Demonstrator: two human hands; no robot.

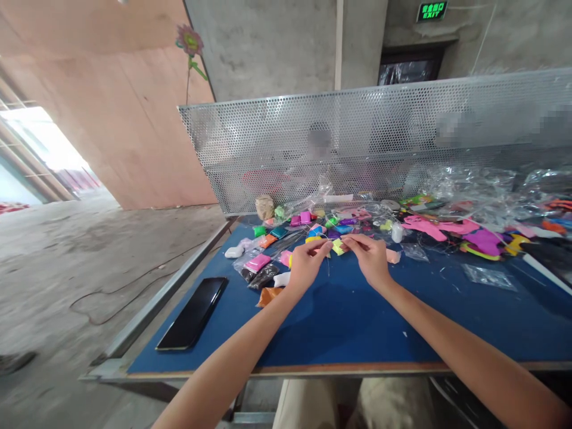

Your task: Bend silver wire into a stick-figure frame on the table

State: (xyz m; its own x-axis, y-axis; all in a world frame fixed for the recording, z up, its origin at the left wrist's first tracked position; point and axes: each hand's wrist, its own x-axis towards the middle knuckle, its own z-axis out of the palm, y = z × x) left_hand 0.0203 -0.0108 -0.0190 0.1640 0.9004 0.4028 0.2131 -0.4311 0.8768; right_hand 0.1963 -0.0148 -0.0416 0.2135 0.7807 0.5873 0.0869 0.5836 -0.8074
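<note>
Over the middle of the blue table [339, 328], my left hand [308, 261] is closed in a pinch, thumb against fingertips. Opposite it, my right hand [370, 257] pinches in the same way, a small gap apart. A thin pale strand [329, 267] shows between the fingertips, and its loose end hangs below my left fingers; whether it is thread or fine wire I cannot tell. Behind the gap lies a pale yellow packet [338, 247]. Small coloured packets of what looks like modelling clay, such as a pink one [258, 263], lie around my left hand.
A black phone [193, 313] lies at the table's left. A perforated metal screen [268, 140] rises along the back, with a person behind it. Pink cut-out pieces [431, 226], clear plastic bags [469, 182] and a small clear bag [488, 277] lie to the right.
</note>
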